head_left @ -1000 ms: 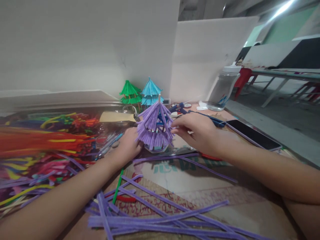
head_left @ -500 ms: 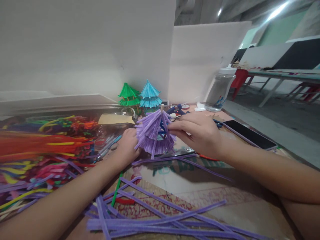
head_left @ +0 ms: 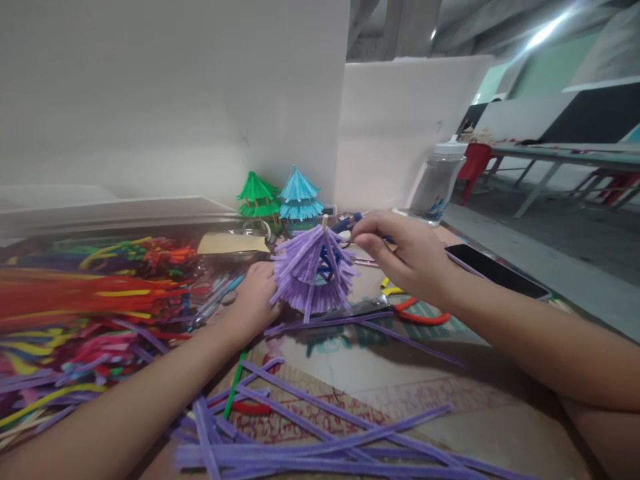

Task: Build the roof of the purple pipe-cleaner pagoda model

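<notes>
A purple two-tiered tree made of pipe cleaners [head_left: 313,267] stands in the middle, a wooden stick poking out of its top and blue showing inside. My left hand [head_left: 257,297] grips it low on its left side, fingertips hidden behind it. To its right, my right hand [head_left: 400,250] is raised apart from the tree, thumb and forefinger pinched together; whether anything tiny is between them I cannot make out. Scissors with red-orange and yellow handles [head_left: 423,317] lie under my right hand. A dark blue glue gun [head_left: 350,221] is just behind the tree.
A green tree [head_left: 257,193] and a light blue tree [head_left: 300,193] stand at the back. Loose purple pipe cleaners [head_left: 320,443] cover the front; colourful bundles [head_left: 90,293] fill the left. A phone [head_left: 497,270] and a water bottle [head_left: 437,183] are at the right.
My right hand has drawn away from the purple tree, up and to the right, uncovering the scissors' handles. My left hand keeps its hold on the tree.
</notes>
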`<state>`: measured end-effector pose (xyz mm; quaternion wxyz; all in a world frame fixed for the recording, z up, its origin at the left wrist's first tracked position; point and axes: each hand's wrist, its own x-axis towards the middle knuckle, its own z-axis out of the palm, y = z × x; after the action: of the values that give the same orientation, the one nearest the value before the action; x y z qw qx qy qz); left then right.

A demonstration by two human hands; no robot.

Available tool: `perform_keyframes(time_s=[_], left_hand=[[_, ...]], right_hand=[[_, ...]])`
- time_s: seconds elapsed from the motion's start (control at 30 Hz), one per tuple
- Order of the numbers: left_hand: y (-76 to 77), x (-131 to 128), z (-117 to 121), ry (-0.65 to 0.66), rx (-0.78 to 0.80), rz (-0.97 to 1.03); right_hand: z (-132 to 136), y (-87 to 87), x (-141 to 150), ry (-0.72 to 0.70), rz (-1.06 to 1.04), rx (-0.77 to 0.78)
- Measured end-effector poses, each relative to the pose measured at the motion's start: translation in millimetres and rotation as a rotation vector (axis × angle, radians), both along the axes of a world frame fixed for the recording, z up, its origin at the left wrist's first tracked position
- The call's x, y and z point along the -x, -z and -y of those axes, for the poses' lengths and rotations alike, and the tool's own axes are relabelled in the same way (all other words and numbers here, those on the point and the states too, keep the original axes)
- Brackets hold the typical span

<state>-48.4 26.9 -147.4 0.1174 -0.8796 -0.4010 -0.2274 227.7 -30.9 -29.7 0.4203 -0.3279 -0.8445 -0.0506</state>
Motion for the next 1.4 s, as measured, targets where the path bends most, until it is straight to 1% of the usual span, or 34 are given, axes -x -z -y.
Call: perform_keyframes(time_s=[0.1,0.17,0.3,0.47,0.63,0.77,0.9,0.97,1.03,1.13,1.17,1.2,1.23,1.27,1.33,1.4], left_hand=[[0.3,0,-1,-0.003,0.008,0.006],[1.5,0,-1,0.011,-0.019,0.011],[4.2,1,-1,0.022,-0.071,0.014],[4.6,1,-1,0.016,-0.042,0.015],[1.9,-1,2,-0.008,-0.032,0.012],[0.2,-2,2,0.002,-0.034,0.015],[-0.1,-3,3,0.017,-0.042,0.027],[-0.1,-3,2,0.006,-0.024,0.025],[-0.2,-3,2,-0.006,-0.002,0.017],[0.5,-3,0,-0.014,0.013,0.007],[1.1,-3,-1,-0.016,0.012,0.005],[1.9,-3,-2,-0.019,0.011,0.002],[2.9,-2,-3,-0.023,0.011,0.000],[4.0,-1,-4,-0.025,0.014,-0.001],[6.0,0,-6,-0.017,0.019,0.002],[7.3,1,-7,-0.012,0.019,0.007]], right_hand=[[1,-11.4,4,0.061,0.111,0.081],[3,-19.4,8,0.105,0.225,0.118],[6,-31.5,18,0.182,0.412,0.096],[10,-38.3,27,0.250,0.465,0.052],[12,-35.9,33,0.295,0.502,0.000],[11,-35.2,30,0.278,0.443,0.009],[11,-41.7,18,0.134,0.235,0.089],[12,-45.2,12,0.037,0.085,0.185],[11,-47.1,7,-0.117,-0.093,0.335],[8,-47.3,2,-0.436,-0.297,0.578],[8,-47.0,1,-0.506,-0.324,0.629],[8,-46.8,1,-0.527,-0.324,0.649],[8,-46.5,2,-0.494,-0.299,0.632],[9,-46.0,3,-0.422,-0.256,0.578],[12,-43.7,6,-0.235,-0.129,0.391],[13,-39.3,10,-0.102,0.026,0.173]])
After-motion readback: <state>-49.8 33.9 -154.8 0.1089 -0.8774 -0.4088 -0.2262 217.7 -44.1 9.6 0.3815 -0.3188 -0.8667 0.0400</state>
